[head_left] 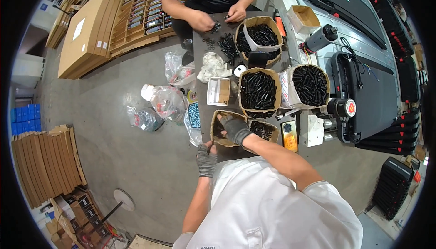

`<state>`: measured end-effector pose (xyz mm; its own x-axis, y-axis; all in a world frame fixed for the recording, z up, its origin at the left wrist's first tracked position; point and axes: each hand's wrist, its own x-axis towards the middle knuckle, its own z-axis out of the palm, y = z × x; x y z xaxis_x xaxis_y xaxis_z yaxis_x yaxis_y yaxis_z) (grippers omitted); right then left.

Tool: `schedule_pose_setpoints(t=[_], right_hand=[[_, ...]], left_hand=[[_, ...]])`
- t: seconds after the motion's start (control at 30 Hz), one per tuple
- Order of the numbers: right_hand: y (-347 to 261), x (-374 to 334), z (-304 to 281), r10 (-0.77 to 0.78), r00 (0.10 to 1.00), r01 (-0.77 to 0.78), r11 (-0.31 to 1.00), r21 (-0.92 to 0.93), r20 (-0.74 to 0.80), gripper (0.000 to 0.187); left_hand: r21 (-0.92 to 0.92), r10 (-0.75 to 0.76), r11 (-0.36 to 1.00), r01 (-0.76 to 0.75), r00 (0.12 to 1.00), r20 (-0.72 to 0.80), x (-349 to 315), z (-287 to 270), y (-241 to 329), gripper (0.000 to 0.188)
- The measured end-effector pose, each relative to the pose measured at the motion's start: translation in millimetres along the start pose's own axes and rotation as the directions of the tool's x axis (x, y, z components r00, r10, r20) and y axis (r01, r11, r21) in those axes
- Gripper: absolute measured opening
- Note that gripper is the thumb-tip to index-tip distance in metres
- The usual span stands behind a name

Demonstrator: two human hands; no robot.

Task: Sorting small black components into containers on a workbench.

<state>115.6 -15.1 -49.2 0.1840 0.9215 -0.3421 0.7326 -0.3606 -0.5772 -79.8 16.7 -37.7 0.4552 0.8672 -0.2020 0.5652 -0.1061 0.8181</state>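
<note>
My right hand [236,130], in a grey fingerless glove, reaches into a small cardboard box [221,144] at the near edge of the dark table. Its thumb and forefinger are apart over small dark parts in the box. My left hand [207,162], gloved alike, is at that box's near left corner. Its fingers are closed in a pinch; what they hold is too small to make out. Beside my right wrist, another box holds small black parts [261,130]. Farther off, larger cartons hold many short black cylindrical pieces [259,90].
Across the table a person's hands [203,21] handle small black parts. A white box [219,91], a white cloth [212,67] and a bag of blue screws [194,115] lie along the left side. A phone [289,135] lies to the right, near a grey motor [321,38].
</note>
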Motion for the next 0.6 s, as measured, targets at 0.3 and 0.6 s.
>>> schedule_pose_setpoints(t=[0.3,0.6], right_hand=[[2.5,25.5,39.0,0.020,0.997,-0.010,0.991,-0.134,0.079,0.037],[23.8,16.3,24.2,0.089,0.985,-0.083,0.996,0.045,-0.145,0.015]], left_hand=[[-0.336,-0.248,0.910,0.243,0.968,0.029,11.7,25.5,-38.8,0.021],[-0.279,-0.197,0.932,0.230,0.970,0.144,19.4,0.4,1.5,0.028]])
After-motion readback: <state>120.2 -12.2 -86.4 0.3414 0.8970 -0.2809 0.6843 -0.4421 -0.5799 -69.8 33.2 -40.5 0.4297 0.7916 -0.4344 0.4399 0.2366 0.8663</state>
